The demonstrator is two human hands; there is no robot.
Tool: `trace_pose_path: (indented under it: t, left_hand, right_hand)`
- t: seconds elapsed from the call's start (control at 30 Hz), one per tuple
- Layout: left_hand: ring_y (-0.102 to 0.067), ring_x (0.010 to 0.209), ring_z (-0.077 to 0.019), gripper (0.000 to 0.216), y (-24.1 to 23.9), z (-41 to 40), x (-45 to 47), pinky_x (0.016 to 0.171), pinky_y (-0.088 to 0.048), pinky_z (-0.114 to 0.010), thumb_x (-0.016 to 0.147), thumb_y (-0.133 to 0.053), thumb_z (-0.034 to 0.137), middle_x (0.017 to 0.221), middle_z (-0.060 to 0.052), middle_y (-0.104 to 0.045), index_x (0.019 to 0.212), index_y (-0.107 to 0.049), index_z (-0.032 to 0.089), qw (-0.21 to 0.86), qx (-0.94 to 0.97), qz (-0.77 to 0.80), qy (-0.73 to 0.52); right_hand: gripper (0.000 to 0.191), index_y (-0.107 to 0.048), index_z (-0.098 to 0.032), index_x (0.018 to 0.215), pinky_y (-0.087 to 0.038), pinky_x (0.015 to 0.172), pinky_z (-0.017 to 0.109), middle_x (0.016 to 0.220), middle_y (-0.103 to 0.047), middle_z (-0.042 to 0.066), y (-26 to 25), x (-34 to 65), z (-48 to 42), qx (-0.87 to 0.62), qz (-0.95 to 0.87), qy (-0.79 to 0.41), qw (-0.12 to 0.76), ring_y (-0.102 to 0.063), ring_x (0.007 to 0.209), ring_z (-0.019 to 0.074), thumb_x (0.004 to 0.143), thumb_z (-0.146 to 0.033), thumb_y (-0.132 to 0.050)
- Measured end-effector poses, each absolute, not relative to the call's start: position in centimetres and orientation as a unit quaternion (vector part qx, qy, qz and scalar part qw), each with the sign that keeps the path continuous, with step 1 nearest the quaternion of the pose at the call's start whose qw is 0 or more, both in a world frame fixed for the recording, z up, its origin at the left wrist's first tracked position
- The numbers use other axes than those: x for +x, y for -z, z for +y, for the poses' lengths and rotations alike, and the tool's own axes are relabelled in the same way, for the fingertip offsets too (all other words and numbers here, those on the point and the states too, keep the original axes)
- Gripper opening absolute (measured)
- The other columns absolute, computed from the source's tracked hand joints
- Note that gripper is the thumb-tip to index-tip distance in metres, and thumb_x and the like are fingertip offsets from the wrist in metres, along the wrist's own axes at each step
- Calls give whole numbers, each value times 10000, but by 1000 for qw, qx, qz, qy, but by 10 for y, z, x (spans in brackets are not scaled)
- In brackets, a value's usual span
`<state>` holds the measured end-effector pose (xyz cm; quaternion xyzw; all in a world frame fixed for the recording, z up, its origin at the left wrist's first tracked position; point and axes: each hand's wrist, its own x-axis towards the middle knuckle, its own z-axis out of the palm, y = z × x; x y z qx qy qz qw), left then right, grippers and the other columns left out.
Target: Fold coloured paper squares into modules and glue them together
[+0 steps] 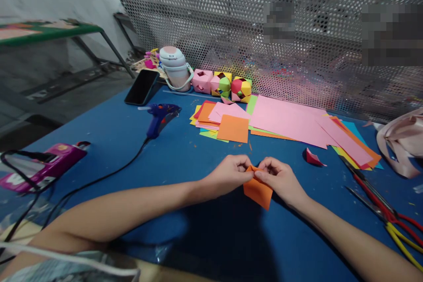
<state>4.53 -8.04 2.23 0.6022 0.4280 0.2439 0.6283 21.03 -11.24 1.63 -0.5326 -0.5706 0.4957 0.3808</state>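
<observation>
Between my hands, above the blue table [132, 211], is a piece of orange paper [259, 194], folded along its top edge. My left hand [229, 174] pinches its upper left part, and my right hand [279, 178] pinches the upper right. The lower part of the paper hangs down as a flat flap. Beyond my hands lies a square orange sheet [233, 128] on a stack of coloured paper squares [206, 112]. A small folded red paper piece [313, 157] rests to the right of my right hand.
A blue glue gun [160, 119] with a cord, a phone [142, 87] and a purple power strip [46, 167] lie left. Paper cubes [221, 83] and a lidded flask [176, 68] line the back, by a perforated metal screen [231, 17]. Pink sheets [287, 116] and scissors [386, 216] are right.
</observation>
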Motion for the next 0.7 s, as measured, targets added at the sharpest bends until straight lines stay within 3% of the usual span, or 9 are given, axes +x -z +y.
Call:
trace_pose_path:
  t: [0.17,0.33,0.7]
  left_hand:
    - [-295,452,-46,61,-23,-79,45,429,-193,-180,644,-525,194,488,86,-364,624,-506,140,625,604,428,-246]
    - [-327,452,-55,87,-21,-78,45,439,-214,-182,646,-543,223,482,81,-385,639,-496,151,632,596,424,-253]
    - [-273,450,-55,31,-22,-77,44,422,-172,-186,628,-493,172,455,86,-347,606,-491,151,605,620,437,-241]
  right_hand:
    - [245,-550,-185,757,-351,547,230,641,-499,-30,-18,211,-114,-522,-573,-512,370,-442,586,107,717,-405,-651]
    - [355,-573,-194,794,-383,600,242,730,-533,8,-18,211,-115,-496,-546,-546,397,-477,661,130,877,-487,-389]
    - [186,-549,-199,790,-329,545,226,657,-467,-39,-21,213,-113,-528,-626,-465,337,-407,574,100,834,-376,-514]
